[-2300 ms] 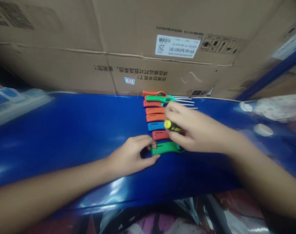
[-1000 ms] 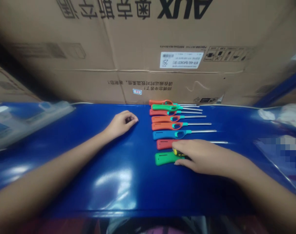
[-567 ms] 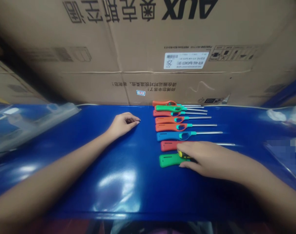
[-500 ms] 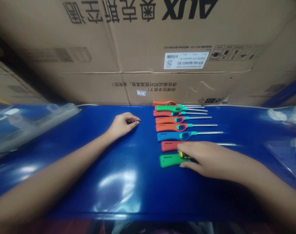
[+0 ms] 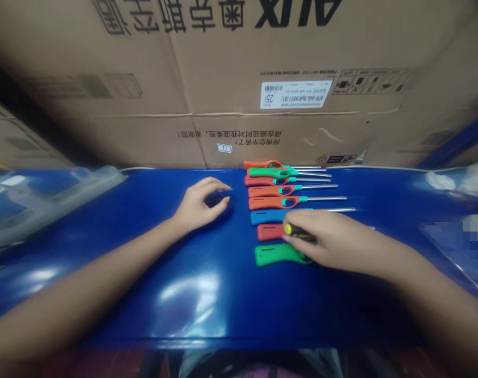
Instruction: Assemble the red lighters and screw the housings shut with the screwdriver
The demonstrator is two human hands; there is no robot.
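My right hand (image 5: 321, 236) is closed around a screwdriver (image 5: 300, 231) with a yellow-and-black handle; its shaft is hidden by the hand. Beneath that hand lie the front parts of a red lighter (image 5: 269, 232) and a green lighter (image 5: 278, 254), both long-necked. A blue lighter (image 5: 266, 216) is just behind, partly covered by the fingers. Further back, orange lighters (image 5: 266, 202), a red one (image 5: 259, 181) and a bright green one (image 5: 266, 172) lie in a row, metal tubes pointing right. To their left, my left hand (image 5: 201, 206) hovers over the table, thumb and fingers apart, holding nothing.
A large cardboard box (image 5: 144, 105) stands along the back of the blue table (image 5: 144, 294). At the left edge lies a clear plastic bag or wrap (image 5: 85, 191). White crumpled material (image 5: 444, 182) and a flat clear item (image 5: 451, 247) are on the right.
My right hand, with the screwdriver, has moved back from the green lighter toward the red and blue ones. The fingers and thumb of my left hand have spread wider. The view has shifted slightly.
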